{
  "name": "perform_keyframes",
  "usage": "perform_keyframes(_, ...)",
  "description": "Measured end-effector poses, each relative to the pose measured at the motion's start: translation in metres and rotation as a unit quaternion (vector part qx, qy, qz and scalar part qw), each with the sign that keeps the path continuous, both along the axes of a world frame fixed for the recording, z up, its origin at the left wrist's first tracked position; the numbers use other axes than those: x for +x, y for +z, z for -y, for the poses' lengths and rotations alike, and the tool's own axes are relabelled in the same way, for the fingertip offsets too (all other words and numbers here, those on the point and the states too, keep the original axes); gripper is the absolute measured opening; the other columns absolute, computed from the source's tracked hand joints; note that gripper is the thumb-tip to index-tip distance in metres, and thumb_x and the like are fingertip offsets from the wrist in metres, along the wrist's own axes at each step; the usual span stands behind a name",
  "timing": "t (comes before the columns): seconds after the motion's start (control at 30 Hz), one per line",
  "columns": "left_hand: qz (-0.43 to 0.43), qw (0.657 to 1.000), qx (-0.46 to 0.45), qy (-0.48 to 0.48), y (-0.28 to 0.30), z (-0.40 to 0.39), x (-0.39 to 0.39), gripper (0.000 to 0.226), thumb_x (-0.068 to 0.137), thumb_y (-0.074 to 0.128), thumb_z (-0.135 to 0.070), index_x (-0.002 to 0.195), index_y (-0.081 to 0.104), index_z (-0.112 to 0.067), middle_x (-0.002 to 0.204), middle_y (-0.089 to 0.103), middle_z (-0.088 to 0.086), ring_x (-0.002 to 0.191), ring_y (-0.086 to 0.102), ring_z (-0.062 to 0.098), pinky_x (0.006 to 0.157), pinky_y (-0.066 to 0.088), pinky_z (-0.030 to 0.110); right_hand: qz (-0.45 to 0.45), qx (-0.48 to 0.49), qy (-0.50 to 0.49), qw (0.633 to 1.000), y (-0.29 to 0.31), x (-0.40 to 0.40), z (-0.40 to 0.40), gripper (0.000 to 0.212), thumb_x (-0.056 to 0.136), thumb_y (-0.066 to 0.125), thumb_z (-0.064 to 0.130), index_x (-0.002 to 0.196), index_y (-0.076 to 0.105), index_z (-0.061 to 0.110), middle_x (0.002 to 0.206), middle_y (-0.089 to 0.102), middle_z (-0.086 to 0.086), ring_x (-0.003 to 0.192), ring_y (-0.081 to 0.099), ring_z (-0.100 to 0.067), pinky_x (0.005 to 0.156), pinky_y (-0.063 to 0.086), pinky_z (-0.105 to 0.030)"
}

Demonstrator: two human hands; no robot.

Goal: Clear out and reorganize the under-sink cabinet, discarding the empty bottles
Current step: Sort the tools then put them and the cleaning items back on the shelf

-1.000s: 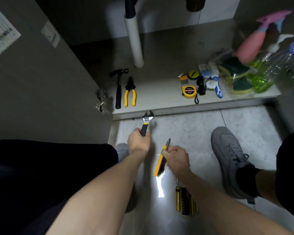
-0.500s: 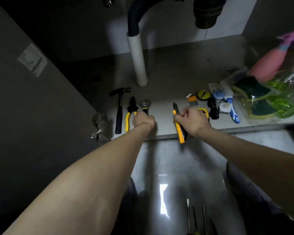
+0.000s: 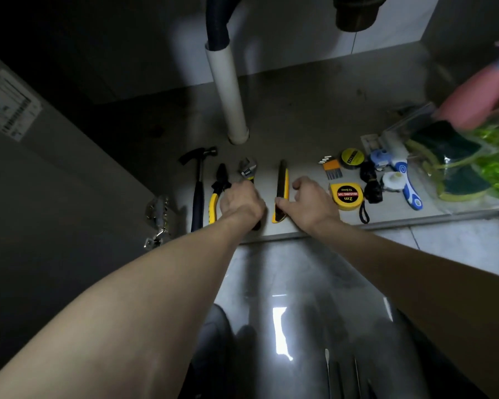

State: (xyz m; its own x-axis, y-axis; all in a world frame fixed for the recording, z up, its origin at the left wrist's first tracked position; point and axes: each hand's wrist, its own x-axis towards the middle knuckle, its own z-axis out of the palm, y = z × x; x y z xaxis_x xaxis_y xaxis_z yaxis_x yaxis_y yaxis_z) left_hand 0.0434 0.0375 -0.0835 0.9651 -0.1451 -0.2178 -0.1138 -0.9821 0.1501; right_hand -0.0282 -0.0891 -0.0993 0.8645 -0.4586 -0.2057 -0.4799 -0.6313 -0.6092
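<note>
Both hands down on the cabinet floor [image 3: 300,110] — left hand [image 3: 241,201] with fingers curled round the wrench [image 3: 247,171], its head poking out beyond them. Right hand [image 3: 307,201] — thumb touching the utility knife [image 3: 282,191], fingers loose, tape measure [image 3: 346,196] just right of them.

Head view, steeply down, seemingly close.

wrench [image 3: 247,169]: bare metal | floor tile [image 3: 300,283]: glossy | drain pipe [image 3: 228,93]: matt plastic
</note>
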Motion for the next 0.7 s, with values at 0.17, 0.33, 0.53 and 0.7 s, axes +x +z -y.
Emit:
perform_keyframes(0.17,0.020,0.999,-0.027,0.029,-0.003,-0.012,0.002,0.030,0.088,0.060,-0.022,0.114,0.062,-0.007,0.117,0.063,0.018,0.111,0.060,0.038,0.076,0.045,0.034,0.014,0.011,-0.007,1.000,-0.009,-0.009,-0.007,0.044,0.087,0.069,0.049,0.123,0.061,0.025,0.101,0.069,0.002,0.100,0.065,-0.029,0.074,0.049,-0.034)
perform_keyframes(0.33,0.020,0.993,-0.084,0.087,-0.006,-0.016,-0.001,0.020,0.086,0.059,-0.019,0.098,0.066,-0.005,0.104,0.067,0.017,0.099,0.063,0.037,0.066,0.041,0.031,0.032,0.040,-0.024,0.998,-0.010,-0.006,-0.017,0.039,0.087,0.071,0.044,0.120,0.065,0.023,0.087,0.067,0.004,0.094,0.066,-0.027,0.076,0.050,-0.033)
perform_keyframes(0.53,-0.006,0.979,-0.136,0.153,0.001,-0.014,0.006,0.020,0.078,0.068,-0.023,0.090,0.070,-0.007,0.095,0.070,0.012,0.094,0.067,0.033,0.063,0.044,0.028,0.026,0.039,-0.037,0.998,-0.015,-0.001,-0.027,0.039,0.088,0.067,0.049,0.119,0.066,0.025,0.105,0.072,-0.002,0.101,0.065,-0.031,0.076,0.049,-0.034)
perform_keyframes(0.7,-0.011,0.966,-0.165,0.200,0.002,-0.016,0.006,0.021,0.074,0.069,-0.024,0.090,0.071,-0.010,0.092,0.072,0.010,0.092,0.068,0.031,0.066,0.050,0.028,0.032,0.033,-0.042,0.998,-0.016,-0.004,-0.029,0.039,0.089,0.066,0.049,0.121,0.066,0.026,0.103,0.073,0.000,0.101,0.065,-0.030,0.071,0.042,-0.031)
